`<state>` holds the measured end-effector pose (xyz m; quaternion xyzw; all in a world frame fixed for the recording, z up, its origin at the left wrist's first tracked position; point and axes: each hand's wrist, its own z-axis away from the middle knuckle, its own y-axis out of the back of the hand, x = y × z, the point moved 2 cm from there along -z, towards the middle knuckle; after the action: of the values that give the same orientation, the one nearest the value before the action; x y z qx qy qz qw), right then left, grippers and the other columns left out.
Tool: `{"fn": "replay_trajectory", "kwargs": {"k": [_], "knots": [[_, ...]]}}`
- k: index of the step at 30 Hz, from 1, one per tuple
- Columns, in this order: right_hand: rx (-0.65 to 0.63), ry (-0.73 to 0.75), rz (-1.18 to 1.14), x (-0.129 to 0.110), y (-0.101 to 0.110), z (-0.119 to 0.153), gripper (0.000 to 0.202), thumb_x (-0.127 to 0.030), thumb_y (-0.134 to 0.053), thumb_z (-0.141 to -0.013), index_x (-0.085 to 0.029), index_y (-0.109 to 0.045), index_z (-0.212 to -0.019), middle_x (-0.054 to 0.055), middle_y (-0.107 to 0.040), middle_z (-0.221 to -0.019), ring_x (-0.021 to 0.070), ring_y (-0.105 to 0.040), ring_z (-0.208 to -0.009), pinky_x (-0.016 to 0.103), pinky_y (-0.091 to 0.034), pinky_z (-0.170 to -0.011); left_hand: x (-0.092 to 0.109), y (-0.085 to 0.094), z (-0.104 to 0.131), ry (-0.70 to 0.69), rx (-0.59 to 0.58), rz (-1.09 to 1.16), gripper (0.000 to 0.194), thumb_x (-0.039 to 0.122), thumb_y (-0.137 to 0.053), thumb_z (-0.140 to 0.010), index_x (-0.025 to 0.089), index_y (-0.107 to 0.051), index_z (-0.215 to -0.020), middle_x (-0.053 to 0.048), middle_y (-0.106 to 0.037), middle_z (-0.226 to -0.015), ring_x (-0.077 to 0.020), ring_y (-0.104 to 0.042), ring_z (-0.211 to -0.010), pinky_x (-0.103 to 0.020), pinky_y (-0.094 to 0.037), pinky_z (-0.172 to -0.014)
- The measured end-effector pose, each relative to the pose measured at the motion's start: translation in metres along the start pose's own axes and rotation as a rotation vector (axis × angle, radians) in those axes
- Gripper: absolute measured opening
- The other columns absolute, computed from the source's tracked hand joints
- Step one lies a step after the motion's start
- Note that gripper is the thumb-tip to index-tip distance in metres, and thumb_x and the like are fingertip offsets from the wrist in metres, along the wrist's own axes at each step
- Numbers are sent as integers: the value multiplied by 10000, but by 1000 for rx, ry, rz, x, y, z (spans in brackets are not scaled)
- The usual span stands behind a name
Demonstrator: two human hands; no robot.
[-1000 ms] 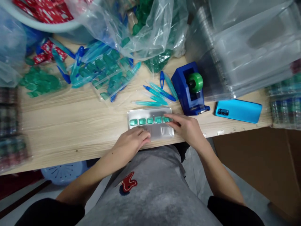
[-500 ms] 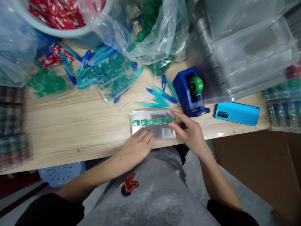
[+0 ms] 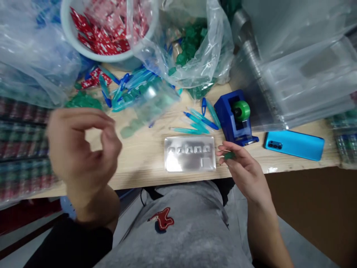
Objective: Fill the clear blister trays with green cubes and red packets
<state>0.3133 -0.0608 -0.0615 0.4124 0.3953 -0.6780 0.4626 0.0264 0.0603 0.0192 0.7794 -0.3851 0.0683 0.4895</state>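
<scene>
My left hand (image 3: pixel 83 145) is raised over the left of the table, smeared by motion. Its thumb and forefinger meet in a loop, with bare wood visible through it and nothing seen in the grip. My right hand (image 3: pixel 245 167) pinches a small green translucent piece (image 3: pixel 229 155) at the right end of a silvery tray (image 3: pixel 181 165). That tray lies flat near the front edge, a row of small recesses across it, no green in them. A blurred clear plastic sheet (image 3: pixel 160 98) with greenish patches is over the heap, apart from my left hand.
Blue pens (image 3: pixel 199 118) lie behind the tray. A blue tape dispenser (image 3: pixel 227 115) and a blue phone (image 3: pixel 294 145) are to the right. At the back stand a tub (image 3: pixel 96 56) of red packets and a clear bag (image 3: pixel 212 56) of green pieces. Packed goods (image 3: pixel 28 149) line the left.
The green pieces have left the silvery tray. My left hand has lifted away to the left, and the clear sheet has appeared over the heap. My right hand has drawn back slightly. The view has shifted.
</scene>
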Motion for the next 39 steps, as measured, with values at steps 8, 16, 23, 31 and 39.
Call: {"fn": "replay_trajectory", "kwargs": {"k": [8, 16, 23, 31, 39], "knots": [[-9, 57, -55, -9, -16, 2, 141, -254, -694, -865, -237, -601, -970, 16, -749, -988, 126, -733, -708, 259, -627, -621, -83, -69, -44, -13, -164, -380, 91, 277, -529, -953, 211, -583, -924, -35, -638, -1009, -247, -578, -1035, -549, -419, -930], [19, 111, -100, -21, -32, 9, 176, -242, -734, -836, -251, -722, -1011, 9, -777, -1000, 152, -766, -815, 302, -659, -784, -67, -83, -25, -17, -72, -152, 209, 190, -694, -844, 208, -631, -1042, 9, -646, -1061, -206, -566, -1061, -451, -441, -970], [21, 176, -59, -35, -51, 19, 133, -248, -733, -842, -261, -702, -970, -2, -770, -895, 153, -750, -736, 308, -658, -697, 55, -59, 20, -94, -390, 525, 174, 147, -567, -940, 243, -613, -1079, -11, -687, -1018, -149, -649, -955, -305, -536, -821], [56, 341, 68, -37, -59, 16, 123, -200, -732, -824, -274, -708, -919, 21, -705, -954, 155, -686, -906, 284, -612, -746, 73, -69, 33, 18, -413, 664, 125, 174, -594, -929, 248, -579, -1028, -20, -663, -946, -149, -640, -899, -292, -546, -778], [132, 296, -70, -30, -65, 22, 160, -157, -736, -813, -270, -695, -920, 3, -701, -964, 123, -687, -920, 245, -602, -792, 86, -67, 35, -55, -294, 467, 178, 75, -585, -873, 224, -559, -967, -7, -634, -899, -135, -619, -839, -279, -531, -752]]}}
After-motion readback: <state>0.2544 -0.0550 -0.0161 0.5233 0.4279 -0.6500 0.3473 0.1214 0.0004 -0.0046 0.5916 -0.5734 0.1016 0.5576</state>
